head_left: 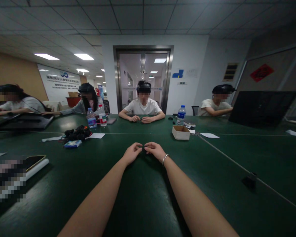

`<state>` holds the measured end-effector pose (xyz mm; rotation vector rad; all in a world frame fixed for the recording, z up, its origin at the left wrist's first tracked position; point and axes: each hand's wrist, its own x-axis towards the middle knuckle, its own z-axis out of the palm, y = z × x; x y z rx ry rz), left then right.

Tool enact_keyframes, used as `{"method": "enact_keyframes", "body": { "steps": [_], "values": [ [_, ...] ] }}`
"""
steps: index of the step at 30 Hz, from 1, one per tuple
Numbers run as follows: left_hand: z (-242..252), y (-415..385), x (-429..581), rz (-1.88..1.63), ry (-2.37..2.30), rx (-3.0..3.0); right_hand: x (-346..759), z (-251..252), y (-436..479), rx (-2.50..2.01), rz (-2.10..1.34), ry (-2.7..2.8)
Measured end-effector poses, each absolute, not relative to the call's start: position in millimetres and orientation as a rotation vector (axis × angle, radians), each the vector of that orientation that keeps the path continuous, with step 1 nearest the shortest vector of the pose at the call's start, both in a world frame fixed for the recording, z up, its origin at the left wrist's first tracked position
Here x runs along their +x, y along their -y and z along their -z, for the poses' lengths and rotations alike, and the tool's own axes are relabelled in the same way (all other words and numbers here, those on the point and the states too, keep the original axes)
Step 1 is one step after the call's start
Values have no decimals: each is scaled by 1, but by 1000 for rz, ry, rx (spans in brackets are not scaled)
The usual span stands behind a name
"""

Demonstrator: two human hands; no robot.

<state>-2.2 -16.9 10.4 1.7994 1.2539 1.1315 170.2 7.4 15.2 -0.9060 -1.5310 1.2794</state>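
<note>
My left hand (132, 153) and my right hand (156, 151) meet almost fingertip to fingertip over the green table (143, 200). The fingers of both are curled inward in a pinch. A small dark thing (143, 148) shows in the narrow gap between the fingertips, too small and dim to name. I cannot tell which hand grips it. A silver bracelet (165, 159) circles my right wrist. Nearest to the right hand is an open cardboard box (181, 133), a short way beyond and to the right.
Across the table a person (143, 107) sits with both hands on it; others sit left and right. Bottles (181, 113), a dark tangled heap (77, 134), a blue-and-white packet (73, 144), paper sheets, a phone (36, 161) and a large black screen (262, 107) stand or lie about.
</note>
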Motion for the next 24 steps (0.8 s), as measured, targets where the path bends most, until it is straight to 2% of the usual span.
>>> {"method": "enact_keyframes", "body": {
  "steps": [24],
  "values": [
    [-11,16,-6,-1185,-1239,1693,171,-16,-5,-893,-1291,1519]
  ]
}}
